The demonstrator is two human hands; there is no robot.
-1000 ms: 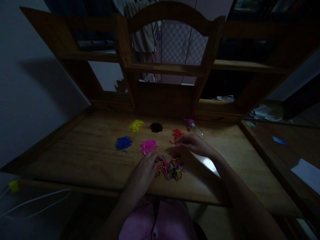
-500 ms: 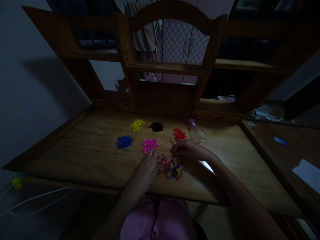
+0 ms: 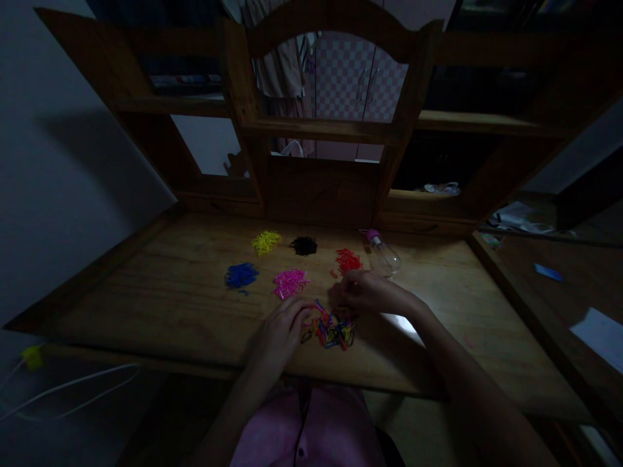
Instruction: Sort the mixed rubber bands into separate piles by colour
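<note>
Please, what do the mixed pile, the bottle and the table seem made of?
Mixed pile: perhaps rubber or soft plastic; bright, some looped pieces.
Bottle: smooth plastic or glass; its body is see-through.
Table: wood, probably varnished; grain and glare show.

Left hand (image 3: pixel 282 324) is palm-down — right hand (image 3: pixel 368 292) curled, the 2 apart.

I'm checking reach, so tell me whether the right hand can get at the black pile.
Probably yes: from the right hand, the gap between the pink pile and the red pile looks open toward the black pile.
</note>
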